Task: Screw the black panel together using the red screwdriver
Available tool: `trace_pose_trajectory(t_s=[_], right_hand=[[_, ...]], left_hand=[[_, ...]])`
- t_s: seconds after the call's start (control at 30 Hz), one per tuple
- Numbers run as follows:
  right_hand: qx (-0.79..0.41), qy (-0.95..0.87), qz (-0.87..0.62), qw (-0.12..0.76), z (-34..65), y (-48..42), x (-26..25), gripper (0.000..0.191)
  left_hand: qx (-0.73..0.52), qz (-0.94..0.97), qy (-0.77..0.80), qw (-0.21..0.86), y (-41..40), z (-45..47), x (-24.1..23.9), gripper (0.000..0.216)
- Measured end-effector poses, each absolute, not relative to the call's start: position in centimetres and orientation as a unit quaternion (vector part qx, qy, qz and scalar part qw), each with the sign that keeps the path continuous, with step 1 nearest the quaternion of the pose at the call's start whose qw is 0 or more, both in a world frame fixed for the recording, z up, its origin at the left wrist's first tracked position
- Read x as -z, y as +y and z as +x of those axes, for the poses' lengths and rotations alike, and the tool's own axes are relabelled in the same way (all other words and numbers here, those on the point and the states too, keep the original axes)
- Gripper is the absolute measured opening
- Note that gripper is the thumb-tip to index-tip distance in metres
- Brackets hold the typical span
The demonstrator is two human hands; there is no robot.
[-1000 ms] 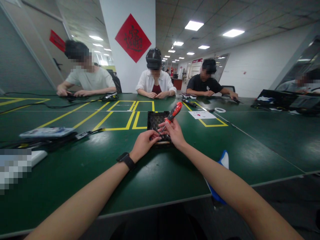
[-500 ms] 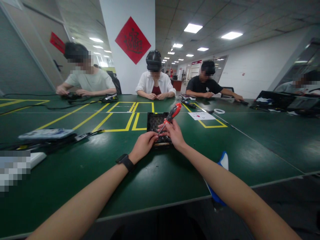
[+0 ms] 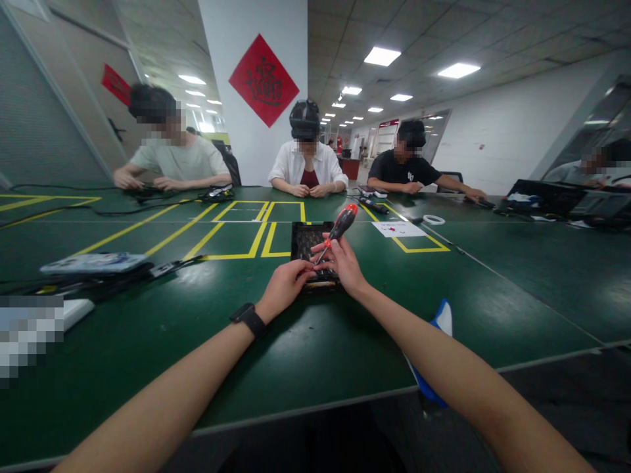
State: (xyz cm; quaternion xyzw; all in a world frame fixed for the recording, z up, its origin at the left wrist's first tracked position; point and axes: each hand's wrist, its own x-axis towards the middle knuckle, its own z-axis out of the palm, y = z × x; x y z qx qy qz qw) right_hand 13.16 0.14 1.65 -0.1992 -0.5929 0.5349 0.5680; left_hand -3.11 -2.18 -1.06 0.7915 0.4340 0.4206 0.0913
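My right hand [image 3: 348,266] is closed around the neck of a red and dark-grey screwdriver [image 3: 344,222]. The handle leans up and to the right, while the thin shaft slants down left towards my other fingertips. My left hand [image 3: 287,282], below a black wrist band, is pinched together at the shaft's lower end; whatever lies between its fingertips is hidden. Beneath both hands an open black case [image 3: 302,233] lies on the table, with small dark pieces in it too small to tell apart. My hands cover part of this case.
The green table [image 3: 221,368] bears yellow tape outlines. A light-blue flat box [image 3: 98,264] and cables lie left. On the right are a printed paper [image 3: 399,229], a tape roll [image 3: 434,220] and a blue-white object [image 3: 444,318] partly behind my forearm. Several people sit across the table.
The screwdriver handle has turned slightly about its axis, showing less red along its side. Both hands stay nearly in place over the case.
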Motion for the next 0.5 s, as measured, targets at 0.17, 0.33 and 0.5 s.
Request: trace_pose_trajectory(t_s=[0.17,0.33,0.5], right_hand=[[-0.519,-0.605,-0.191,0.573,13.24,0.15,-1.52,0.033],[-0.49,-0.607,-0.204,0.591,13.26,0.36,-1.61,0.025],[-0.498,-0.593,-0.202,0.6,12.99,0.24,-1.81,0.031]], left_hand=[[-0.419,0.791,0.434,0.097,-2.3,-3.1,0.92,0.018],[-0.412,0.795,0.428,0.126,-2.47,-2.97,0.84,0.022],[-0.412,0.792,0.43,0.134,-2.4,-2.91,0.91,0.024]])
